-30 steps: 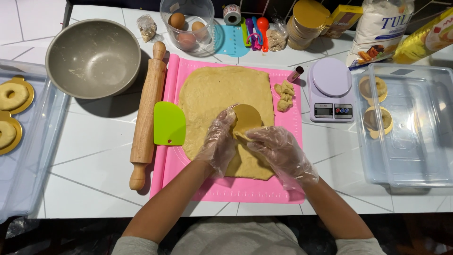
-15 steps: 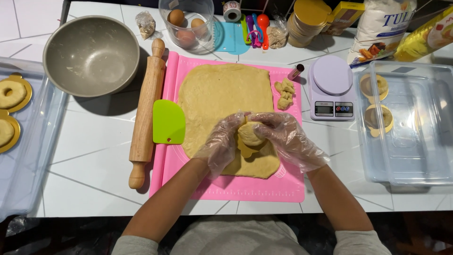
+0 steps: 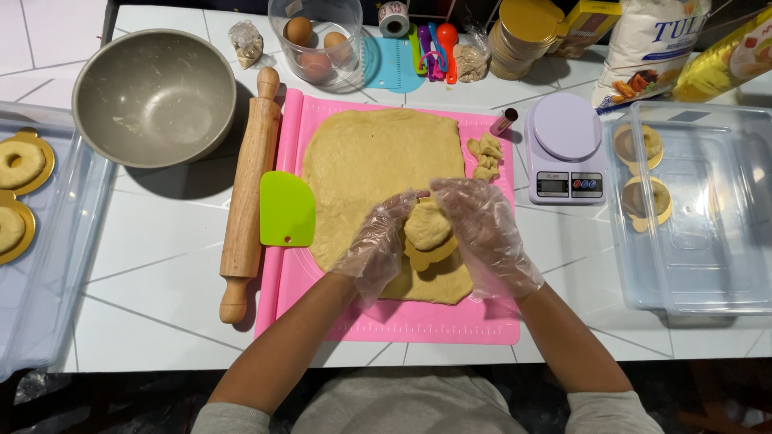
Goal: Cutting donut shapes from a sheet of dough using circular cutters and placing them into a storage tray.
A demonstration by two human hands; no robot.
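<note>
A rolled-out sheet of tan dough (image 3: 371,169) lies on a pink silicone mat (image 3: 418,321). Both my hands wear clear plastic gloves. My left hand (image 3: 379,245) and my right hand (image 3: 482,233) meet over the near right part of the sheet. Between them they hold a round cut piece of dough (image 3: 426,225) that rests on a small yellow disc (image 3: 430,255). A few dough scraps (image 3: 484,154) sit at the mat's right edge.
A green scraper (image 3: 286,209) and a wooden rolling pin (image 3: 248,193) lie left of the mat, with a grey bowl (image 3: 153,96) behind. A lilac scale (image 3: 564,149) stands right. Clear trays (image 3: 700,209) (image 3: 32,241) on both sides hold dough rings. Eggs, flour and tools line the back.
A second ago my hands lifted a yellow disc above the sheet. Now they are closed together around a round dough piece on that disc, slightly nearer to me.
</note>
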